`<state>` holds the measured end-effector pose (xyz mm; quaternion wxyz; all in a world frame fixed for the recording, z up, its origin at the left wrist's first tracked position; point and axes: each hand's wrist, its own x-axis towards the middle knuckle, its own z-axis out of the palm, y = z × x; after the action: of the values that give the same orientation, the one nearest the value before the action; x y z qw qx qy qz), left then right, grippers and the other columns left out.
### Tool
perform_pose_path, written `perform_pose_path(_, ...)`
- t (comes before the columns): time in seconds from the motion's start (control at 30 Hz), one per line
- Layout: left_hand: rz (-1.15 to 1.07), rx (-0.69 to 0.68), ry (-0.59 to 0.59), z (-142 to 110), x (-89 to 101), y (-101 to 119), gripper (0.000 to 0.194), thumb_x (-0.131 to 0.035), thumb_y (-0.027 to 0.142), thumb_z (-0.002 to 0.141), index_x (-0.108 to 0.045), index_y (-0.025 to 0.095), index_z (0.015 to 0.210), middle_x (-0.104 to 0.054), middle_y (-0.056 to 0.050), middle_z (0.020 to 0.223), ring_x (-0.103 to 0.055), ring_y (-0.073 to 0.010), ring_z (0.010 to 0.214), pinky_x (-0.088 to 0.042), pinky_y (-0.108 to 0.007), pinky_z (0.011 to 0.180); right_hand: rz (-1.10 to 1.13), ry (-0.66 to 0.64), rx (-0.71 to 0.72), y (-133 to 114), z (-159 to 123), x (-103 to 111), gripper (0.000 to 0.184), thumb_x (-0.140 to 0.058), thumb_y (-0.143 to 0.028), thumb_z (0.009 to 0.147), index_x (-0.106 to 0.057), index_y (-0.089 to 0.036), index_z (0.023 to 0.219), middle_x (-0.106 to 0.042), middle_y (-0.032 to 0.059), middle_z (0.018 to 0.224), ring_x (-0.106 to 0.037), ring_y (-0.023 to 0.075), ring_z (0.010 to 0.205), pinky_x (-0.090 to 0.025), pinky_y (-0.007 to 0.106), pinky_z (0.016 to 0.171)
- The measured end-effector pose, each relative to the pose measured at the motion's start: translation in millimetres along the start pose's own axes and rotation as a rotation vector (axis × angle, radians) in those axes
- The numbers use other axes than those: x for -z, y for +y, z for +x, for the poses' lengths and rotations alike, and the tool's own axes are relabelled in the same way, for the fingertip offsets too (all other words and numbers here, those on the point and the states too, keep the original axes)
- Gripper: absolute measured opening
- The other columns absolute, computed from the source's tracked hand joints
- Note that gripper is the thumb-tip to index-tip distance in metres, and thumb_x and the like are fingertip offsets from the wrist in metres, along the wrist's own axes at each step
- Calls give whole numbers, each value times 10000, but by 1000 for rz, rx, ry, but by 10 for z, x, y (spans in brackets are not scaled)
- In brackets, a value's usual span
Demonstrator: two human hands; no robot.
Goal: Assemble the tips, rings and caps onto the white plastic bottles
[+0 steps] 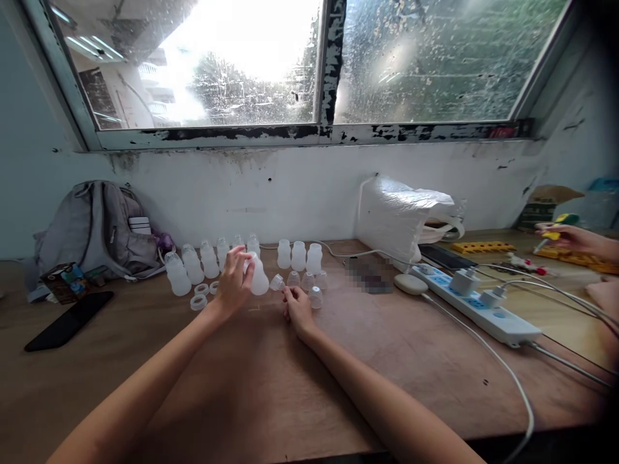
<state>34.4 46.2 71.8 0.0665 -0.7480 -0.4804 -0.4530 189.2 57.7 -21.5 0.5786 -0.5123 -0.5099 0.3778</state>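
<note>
Two bare forearms are stretching forward over the brown wooden worktop (pixel 271 380). The left hand (pixel 235 280) fingers are wrapping a frosted translucent plastic bottle (pixel 258 277), tilted; the right hand (pixel 297 309) fingers are pinching a small clear domed cap (pixel 277 282) just beside it.

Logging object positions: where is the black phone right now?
In the head view the black phone lies flat at the table's far left, just in front of the grey backpack and a small carton.

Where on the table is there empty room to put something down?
Bare wood lies in front of the table, between the phone and the power strip. It's crowded at the back around the bottles and both hands.
</note>
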Motion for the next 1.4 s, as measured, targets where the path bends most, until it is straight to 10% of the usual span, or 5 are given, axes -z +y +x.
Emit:
perform_pose_path(0.53, -754, 369, -333, -716, -249, -404, 606, -689, 350, 601, -329, 190, 1061, -520, -103, 1047, -550, -195, 942, -436, -349, 821, 26, -63, 43, -114, -92, -13, 360, -485, -516, 717, -525, -159, 729, -507, -20, 587, -394, 58, 316, -284, 193, 282)
perform_pose_path(0.7, -694, 322, -356, -717, -192, -371, 334, -583, 353, 719, -447, 191, 978, -551, -77, 1027, -552, -182, 947, -441, -346, 831, 46, -76, 70, -168, -92, 17, 341, -509, -498, 712, -516, -158, 728, -482, -23, 587, -385, 52, 338, -292, 180, 285)
perform_pose_path(1.03, -760, 335, -398, -725, -173, -261, 416, -638, 359, 662, -443, 183, 985, -591, -49, 953, -569, -183, 874, -460, -325, 772, 74, -293, 23, -230, -238, -100, 333, -520, -496, 703, -500, -164, 718, -539, -13, 616, -452, 74, 336, -346, 208, 317)
perform_pose_path(1.4, -375, 273, -287, -622, 69, -464, 415, -640, 329, 629, -512, 214, 1006, -574, -45, 953, -538, -210, 895, -419, -335, 805, 12, -149, 132, -201, -19, 94, 300, -540, -455, 696, -496, -174, 793, -518, -11, 669, -439, 64, 339, -341, 200, 312)
